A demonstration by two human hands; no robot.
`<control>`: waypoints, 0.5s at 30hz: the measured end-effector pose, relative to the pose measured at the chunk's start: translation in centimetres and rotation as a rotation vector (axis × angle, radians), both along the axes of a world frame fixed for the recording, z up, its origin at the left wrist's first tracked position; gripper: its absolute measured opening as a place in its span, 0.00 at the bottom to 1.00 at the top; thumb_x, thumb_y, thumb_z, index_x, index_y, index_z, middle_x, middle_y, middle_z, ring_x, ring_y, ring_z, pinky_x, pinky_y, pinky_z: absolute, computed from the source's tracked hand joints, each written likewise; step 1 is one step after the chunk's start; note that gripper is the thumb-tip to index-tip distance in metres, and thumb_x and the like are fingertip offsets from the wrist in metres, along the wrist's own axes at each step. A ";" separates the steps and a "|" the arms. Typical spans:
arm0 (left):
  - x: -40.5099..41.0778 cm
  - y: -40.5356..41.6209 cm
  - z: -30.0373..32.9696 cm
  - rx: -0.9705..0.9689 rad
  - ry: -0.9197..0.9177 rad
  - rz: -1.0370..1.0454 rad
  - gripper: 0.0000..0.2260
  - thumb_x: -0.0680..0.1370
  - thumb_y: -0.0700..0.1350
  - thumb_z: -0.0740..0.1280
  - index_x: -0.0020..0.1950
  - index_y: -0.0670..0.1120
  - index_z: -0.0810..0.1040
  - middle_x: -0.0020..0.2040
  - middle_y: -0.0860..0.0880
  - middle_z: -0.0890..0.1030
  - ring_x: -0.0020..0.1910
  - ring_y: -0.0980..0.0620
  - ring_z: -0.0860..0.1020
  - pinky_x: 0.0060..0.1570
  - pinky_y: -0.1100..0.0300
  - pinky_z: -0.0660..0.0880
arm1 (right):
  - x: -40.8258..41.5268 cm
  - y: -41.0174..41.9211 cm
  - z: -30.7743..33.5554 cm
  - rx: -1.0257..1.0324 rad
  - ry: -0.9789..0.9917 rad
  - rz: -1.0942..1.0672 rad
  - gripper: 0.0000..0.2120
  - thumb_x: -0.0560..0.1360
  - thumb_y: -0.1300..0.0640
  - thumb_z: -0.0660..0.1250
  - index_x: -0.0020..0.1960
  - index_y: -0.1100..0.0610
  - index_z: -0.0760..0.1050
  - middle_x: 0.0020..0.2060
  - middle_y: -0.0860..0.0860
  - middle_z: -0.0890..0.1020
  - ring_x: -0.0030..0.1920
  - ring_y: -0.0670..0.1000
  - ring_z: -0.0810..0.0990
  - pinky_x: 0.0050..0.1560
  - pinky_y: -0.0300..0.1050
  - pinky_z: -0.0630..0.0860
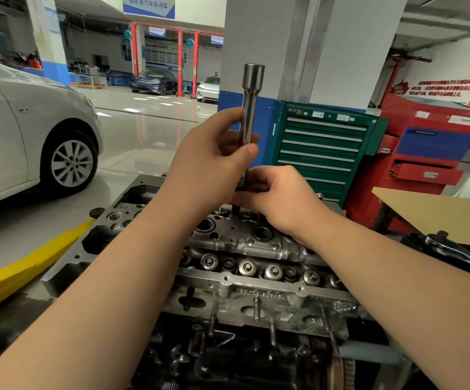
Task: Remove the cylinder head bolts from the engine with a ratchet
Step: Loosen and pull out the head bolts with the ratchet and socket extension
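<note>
Item: long socket extension [250, 108], held upright, long axis near vertical, over the far side of the cylinder head [236, 240]. Left hand [214, 159] fingers are clamped round its mid-shaft; right hand [278, 198] fingers pinch the dark lower end just beneath. Ratchet [459, 254] lies well apart, right.

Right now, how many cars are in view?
3. A silver car sits close at the left; a dark car and a white car are parked far back by the red lift posts. Others may be hidden behind pillars.
</note>
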State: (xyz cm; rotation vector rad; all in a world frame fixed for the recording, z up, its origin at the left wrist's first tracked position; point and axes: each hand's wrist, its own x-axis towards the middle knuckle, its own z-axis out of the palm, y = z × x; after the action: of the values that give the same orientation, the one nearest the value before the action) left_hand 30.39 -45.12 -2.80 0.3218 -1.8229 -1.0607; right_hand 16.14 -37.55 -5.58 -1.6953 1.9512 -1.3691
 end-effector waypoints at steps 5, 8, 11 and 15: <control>0.1 -0.1 0.1 -0.092 0.005 0.171 0.22 0.72 0.46 0.81 0.63 0.57 0.80 0.42 0.54 0.83 0.40 0.59 0.83 0.41 0.70 0.77 | 0.1 -0.1 0.0 -0.009 0.012 -0.026 0.09 0.70 0.51 0.81 0.46 0.50 0.82 0.41 0.45 0.86 0.43 0.46 0.85 0.49 0.50 0.80; 0.3 -0.2 0.1 -0.029 0.021 0.135 0.20 0.74 0.41 0.79 0.62 0.56 0.80 0.42 0.54 0.87 0.42 0.59 0.85 0.50 0.57 0.82 | 0.1 0.1 0.0 -0.019 -0.016 0.026 0.06 0.74 0.54 0.78 0.50 0.51 0.85 0.43 0.46 0.87 0.47 0.46 0.86 0.54 0.52 0.81; 0.2 -0.1 0.0 -0.007 0.020 0.051 0.21 0.78 0.37 0.73 0.66 0.56 0.79 0.47 0.55 0.88 0.47 0.59 0.86 0.52 0.56 0.83 | 0.1 0.0 -0.1 0.017 -0.011 0.012 0.08 0.75 0.57 0.78 0.53 0.53 0.85 0.47 0.47 0.88 0.51 0.48 0.86 0.62 0.56 0.80; -0.1 0.2 0.0 -0.059 -0.025 0.085 0.18 0.75 0.46 0.77 0.63 0.56 0.80 0.51 0.55 0.85 0.48 0.58 0.84 0.49 0.59 0.81 | 0.3 -0.1 0.2 0.006 0.005 -0.073 0.10 0.69 0.50 0.82 0.44 0.52 0.84 0.40 0.46 0.87 0.42 0.48 0.86 0.49 0.53 0.81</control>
State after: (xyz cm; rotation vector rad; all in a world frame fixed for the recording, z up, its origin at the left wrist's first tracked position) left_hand 30.29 -44.92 -2.84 0.3757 -1.8429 -0.9460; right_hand 16.39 -37.63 -5.42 -1.6421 2.0367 -1.3835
